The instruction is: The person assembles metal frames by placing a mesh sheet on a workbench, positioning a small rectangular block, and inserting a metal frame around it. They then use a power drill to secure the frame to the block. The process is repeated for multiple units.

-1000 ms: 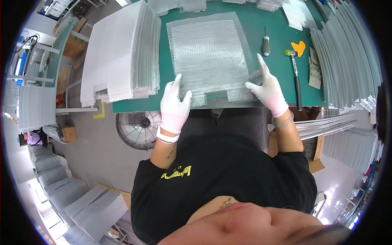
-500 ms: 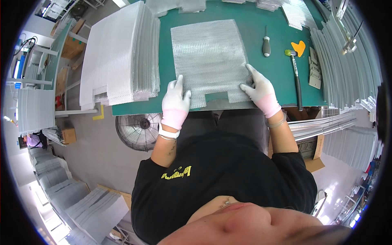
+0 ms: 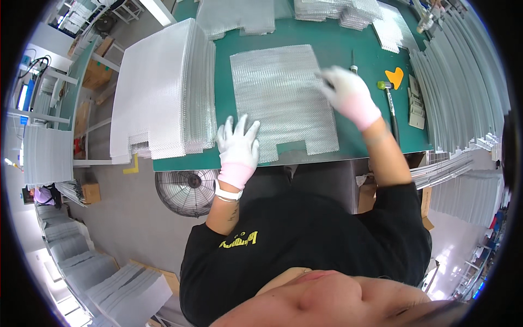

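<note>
A silvery mesh sheet [image 3: 283, 98] with a notch in its near edge lies flat on the green tabletop [image 3: 224, 71]. My left hand [image 3: 238, 146], in a white glove with a pink cuff, rests at the sheet's near left corner with its fingers spread. Gloved the same way, my right hand [image 3: 351, 98] is over the sheet's right edge and blurred by motion. Something dark shows by its fingertips; I cannot make out what it is. A screwdriver [image 3: 354, 69] lies just beyond that hand, its handle mostly hidden.
Left of the sheet stands a tall stack of mesh sheets [image 3: 158, 92]. To the right lie a hammer [image 3: 390, 103], an orange heart-shaped piece [image 3: 394, 78] and pale flat pieces [image 3: 415, 103]. More sheets [image 3: 237, 13] line the far edge. A floor fan [image 3: 188, 192] stands below the near edge.
My right hand has left the sheet's near right corner and moved away from me, toward the screwdriver. My left hand has spread its fingers, staying near the same corner.
</note>
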{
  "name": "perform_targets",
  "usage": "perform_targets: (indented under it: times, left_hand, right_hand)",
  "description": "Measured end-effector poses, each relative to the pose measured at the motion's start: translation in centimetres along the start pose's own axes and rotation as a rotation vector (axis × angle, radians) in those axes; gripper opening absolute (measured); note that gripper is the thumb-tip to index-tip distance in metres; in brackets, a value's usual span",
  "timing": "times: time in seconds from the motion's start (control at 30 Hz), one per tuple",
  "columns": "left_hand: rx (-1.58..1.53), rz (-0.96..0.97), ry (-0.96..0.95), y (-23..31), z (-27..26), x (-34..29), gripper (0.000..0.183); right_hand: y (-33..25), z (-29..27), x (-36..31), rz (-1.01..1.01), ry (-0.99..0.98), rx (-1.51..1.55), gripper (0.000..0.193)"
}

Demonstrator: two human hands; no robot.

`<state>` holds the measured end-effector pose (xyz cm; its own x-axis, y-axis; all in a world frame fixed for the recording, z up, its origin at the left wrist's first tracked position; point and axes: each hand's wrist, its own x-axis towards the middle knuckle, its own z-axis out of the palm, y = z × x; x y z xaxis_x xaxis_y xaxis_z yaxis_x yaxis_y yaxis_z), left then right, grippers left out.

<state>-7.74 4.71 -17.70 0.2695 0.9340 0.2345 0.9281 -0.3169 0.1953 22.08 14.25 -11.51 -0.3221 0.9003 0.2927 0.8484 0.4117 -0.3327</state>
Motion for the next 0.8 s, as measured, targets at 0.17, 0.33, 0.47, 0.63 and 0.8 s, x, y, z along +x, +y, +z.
perform_targets:
  times: [0.17, 0.33, 0.47, 0.63, 0.8]
  left_hand:
    - [-0.085, 0.033, -0.024, -0.1, -0.3, 0.8, 0.045]
    - [-0.118, 0.035, -0.075, -0.2, -1.2, 1.2, 0.046]
    - [-0.16, 0.056, -0.057, -0.7, -0.8, 1.4, 0.045]
    - [-0.186, 0.029, -0.055, -0.9, -0.3, 1.1, 0.045]
    - [-0.185, 0.036, -0.037, -0.9, -0.4, 0.9, 0.046]
  right_hand:
    - [2.3, 7.3, 18.3, 0.091, 0.013, -0.089, 0.031]
    - [0.4, 9.7, 26.5, 0.664, -0.044, -0.11, 0.041]
    - [2.7, 10.7, 28.6, 0.758, -0.154, -0.085, 0.043]
    - [0.0, 8.5, 28.9, 0.434, -0.072, -0.375, 0.019]
    - [-4.0, 3.9, 30.9, -0.069, 0.503, -0.375, 0.052]
